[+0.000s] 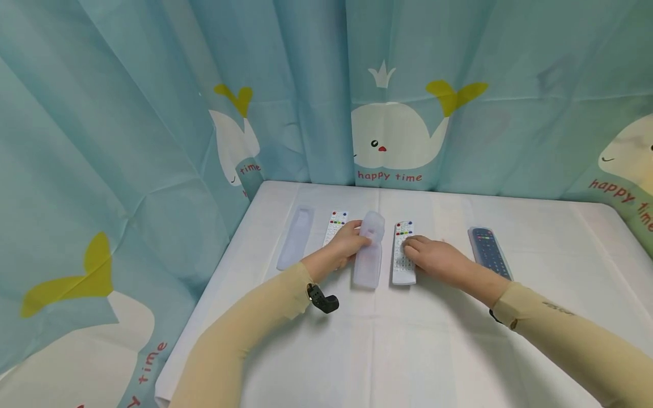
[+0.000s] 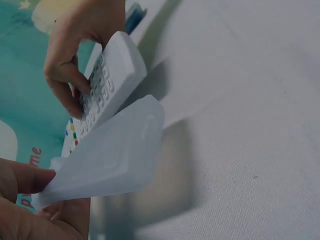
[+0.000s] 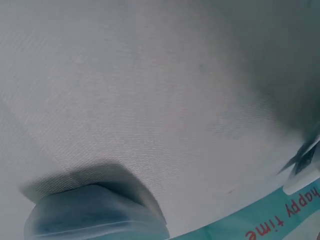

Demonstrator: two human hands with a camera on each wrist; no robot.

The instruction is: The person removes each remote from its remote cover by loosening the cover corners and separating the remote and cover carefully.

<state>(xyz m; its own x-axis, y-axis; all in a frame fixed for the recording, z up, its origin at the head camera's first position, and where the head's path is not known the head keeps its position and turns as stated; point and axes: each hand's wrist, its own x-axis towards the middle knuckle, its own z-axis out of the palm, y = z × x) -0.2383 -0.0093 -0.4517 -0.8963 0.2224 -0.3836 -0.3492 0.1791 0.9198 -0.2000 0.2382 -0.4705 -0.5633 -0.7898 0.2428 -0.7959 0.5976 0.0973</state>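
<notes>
My left hand [image 1: 348, 245] pinches a translucent silicone remote cover [image 1: 368, 263] between thumb and fingers. In the left wrist view, the cover [image 2: 112, 155] tilts above the cloth and casts a shadow. Just to its right in the head view is a white remote control [image 1: 403, 258], its coloured buttons at the far end. My right hand [image 1: 433, 258] holds this remote, curled fingertips on its button face. The left wrist view shows the remote's near end [image 2: 122, 60] close beside the cover; the right thumb is hidden there.
Another white remote [image 1: 334, 225] lies partly behind my left hand. Further left is a flat translucent cover [image 1: 296, 238]. A dark remote in a clear cover [image 1: 490, 252] lies beyond my right forearm. A whale-print curtain [image 1: 306, 113] hangs behind the white-clothed table [image 1: 408, 345].
</notes>
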